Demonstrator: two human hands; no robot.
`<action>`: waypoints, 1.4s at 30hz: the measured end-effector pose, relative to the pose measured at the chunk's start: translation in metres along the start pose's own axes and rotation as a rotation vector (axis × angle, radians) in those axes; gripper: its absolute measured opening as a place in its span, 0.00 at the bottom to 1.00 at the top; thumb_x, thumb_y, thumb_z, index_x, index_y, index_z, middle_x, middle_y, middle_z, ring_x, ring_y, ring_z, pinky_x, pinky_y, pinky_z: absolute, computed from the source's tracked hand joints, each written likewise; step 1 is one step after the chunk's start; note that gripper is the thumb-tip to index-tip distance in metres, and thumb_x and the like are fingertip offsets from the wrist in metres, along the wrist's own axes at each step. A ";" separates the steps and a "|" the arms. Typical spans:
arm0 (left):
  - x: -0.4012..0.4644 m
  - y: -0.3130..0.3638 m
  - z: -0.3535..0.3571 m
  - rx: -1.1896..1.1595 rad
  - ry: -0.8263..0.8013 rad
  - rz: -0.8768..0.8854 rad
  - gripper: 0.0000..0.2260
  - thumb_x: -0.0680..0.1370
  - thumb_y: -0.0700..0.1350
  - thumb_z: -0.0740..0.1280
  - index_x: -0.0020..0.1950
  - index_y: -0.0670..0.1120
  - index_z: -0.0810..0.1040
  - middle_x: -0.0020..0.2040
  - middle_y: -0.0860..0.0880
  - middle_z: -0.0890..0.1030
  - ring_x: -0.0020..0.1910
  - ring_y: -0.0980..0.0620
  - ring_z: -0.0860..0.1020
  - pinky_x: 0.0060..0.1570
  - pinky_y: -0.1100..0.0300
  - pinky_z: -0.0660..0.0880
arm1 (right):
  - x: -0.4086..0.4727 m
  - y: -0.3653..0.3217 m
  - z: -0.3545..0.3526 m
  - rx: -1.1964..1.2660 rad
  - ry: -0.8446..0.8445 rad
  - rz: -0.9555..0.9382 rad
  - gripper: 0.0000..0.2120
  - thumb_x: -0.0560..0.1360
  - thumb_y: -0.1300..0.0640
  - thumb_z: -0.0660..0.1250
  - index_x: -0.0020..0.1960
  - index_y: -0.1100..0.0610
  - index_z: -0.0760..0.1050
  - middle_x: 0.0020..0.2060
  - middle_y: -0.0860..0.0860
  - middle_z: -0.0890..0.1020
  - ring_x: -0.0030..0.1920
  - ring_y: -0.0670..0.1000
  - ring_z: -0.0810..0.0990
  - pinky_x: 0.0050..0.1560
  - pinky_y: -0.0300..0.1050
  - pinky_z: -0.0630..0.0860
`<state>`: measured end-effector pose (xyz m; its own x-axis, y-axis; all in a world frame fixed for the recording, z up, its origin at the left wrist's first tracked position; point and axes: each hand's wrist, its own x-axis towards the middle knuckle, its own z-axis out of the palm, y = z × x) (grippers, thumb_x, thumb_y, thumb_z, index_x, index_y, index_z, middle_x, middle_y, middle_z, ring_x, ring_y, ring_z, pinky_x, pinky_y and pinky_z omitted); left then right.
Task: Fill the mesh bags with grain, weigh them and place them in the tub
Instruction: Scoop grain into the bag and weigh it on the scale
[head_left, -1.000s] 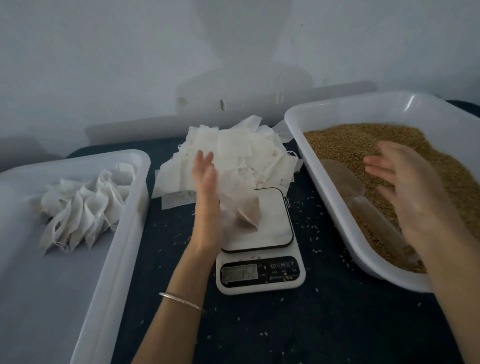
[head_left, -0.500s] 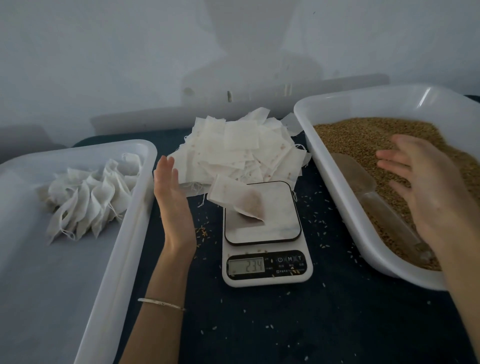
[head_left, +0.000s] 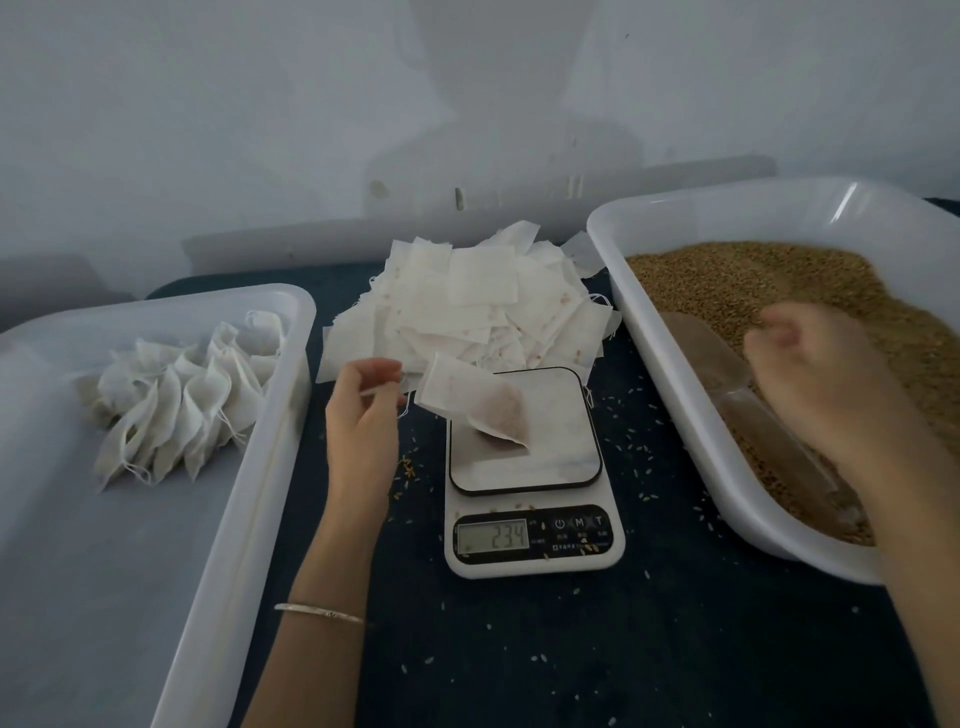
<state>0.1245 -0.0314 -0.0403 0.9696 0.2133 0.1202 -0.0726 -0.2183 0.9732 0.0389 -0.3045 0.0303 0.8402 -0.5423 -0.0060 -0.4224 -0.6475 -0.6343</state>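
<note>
On a dark cloth (head_left: 519, 649) strewn with grain, by a pale wall (head_left: 260, 130), my left hand (head_left: 363, 415) pinches the bag's (head_left: 478, 405) string; my blurred right hand (head_left: 810, 374) curls, grip unclear.

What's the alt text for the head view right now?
A grain-filled mesh bag lies on a kitchen scale reading 234, the left hand at its edge. The blurred right hand is over the grain tub; filled bags lie in the left tub.
</note>
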 end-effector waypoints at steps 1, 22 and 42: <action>0.000 -0.001 0.000 0.047 -0.041 -0.015 0.11 0.79 0.37 0.61 0.47 0.53 0.76 0.47 0.54 0.79 0.43 0.60 0.77 0.42 0.63 0.71 | 0.001 0.002 0.002 -0.226 -0.048 -0.009 0.19 0.80 0.51 0.57 0.67 0.61 0.70 0.57 0.58 0.76 0.56 0.58 0.76 0.59 0.55 0.72; -0.002 0.040 0.017 0.162 -0.325 0.064 0.06 0.80 0.46 0.63 0.46 0.47 0.76 0.25 0.51 0.76 0.22 0.59 0.69 0.24 0.67 0.65 | -0.004 0.002 -0.036 -0.608 -0.125 0.044 0.07 0.79 0.51 0.59 0.44 0.51 0.70 0.40 0.51 0.75 0.38 0.52 0.76 0.42 0.48 0.76; -0.020 0.064 0.035 0.301 -0.287 0.212 0.07 0.79 0.42 0.63 0.40 0.45 0.73 0.22 0.52 0.74 0.20 0.58 0.66 0.23 0.71 0.65 | -0.018 0.029 -0.070 -0.273 -0.136 -0.069 0.04 0.74 0.48 0.67 0.44 0.38 0.76 0.36 0.44 0.83 0.37 0.47 0.81 0.33 0.42 0.74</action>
<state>0.1085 -0.0831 0.0122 0.9692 -0.1291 0.2096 -0.2462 -0.5043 0.8277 -0.0124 -0.3510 0.0666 0.9000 -0.4276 -0.0853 -0.4233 -0.8101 -0.4056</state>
